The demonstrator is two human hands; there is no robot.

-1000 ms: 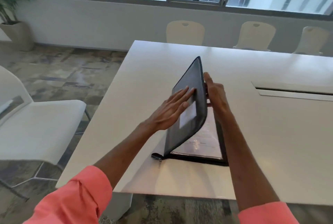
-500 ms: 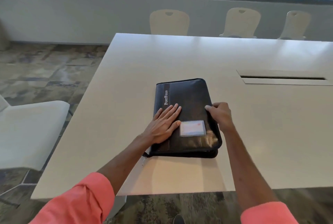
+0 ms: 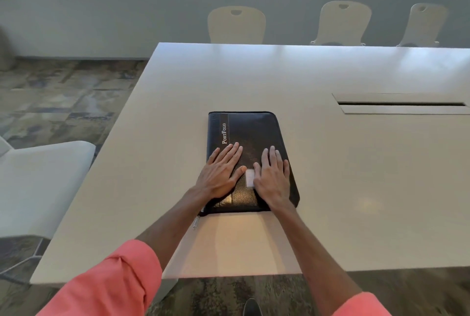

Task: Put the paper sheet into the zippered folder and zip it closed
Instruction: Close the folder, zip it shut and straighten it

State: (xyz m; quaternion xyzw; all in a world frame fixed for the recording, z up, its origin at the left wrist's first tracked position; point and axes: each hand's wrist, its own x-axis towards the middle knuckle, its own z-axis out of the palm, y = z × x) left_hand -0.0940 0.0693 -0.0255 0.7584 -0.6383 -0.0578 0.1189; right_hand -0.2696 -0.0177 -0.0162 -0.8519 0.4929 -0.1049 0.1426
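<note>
The black zippered folder point(image 3: 250, 132), lettered "PortFolio" along its left side, lies flat with its cover down on the white table point(image 3: 330, 188). My left hand point(image 3: 220, 172) rests palm down on the cover's near left part, fingers spread. My right hand point(image 3: 272, 175) lies flat beside it on the near right part. A small pale card window point(image 3: 250, 177) shows between the two hands. The metal zipper pull point(image 3: 196, 223) sticks out at the folder's near left corner, by my left forearm. The paper sheet is hidden inside the folder.
A long cable slot point(image 3: 401, 106) is cut into the table to the right. A white chair point(image 3: 38, 183) stands at the left of the table. Three pale chairs point(image 3: 236, 24) line the far side under the windows. My shoe tip point(image 3: 251, 308) shows below.
The folder's cover went from standing upright to lying flat. My right hand moved from the cover's right edge onto its top, and now both palms lie flat on it.
</note>
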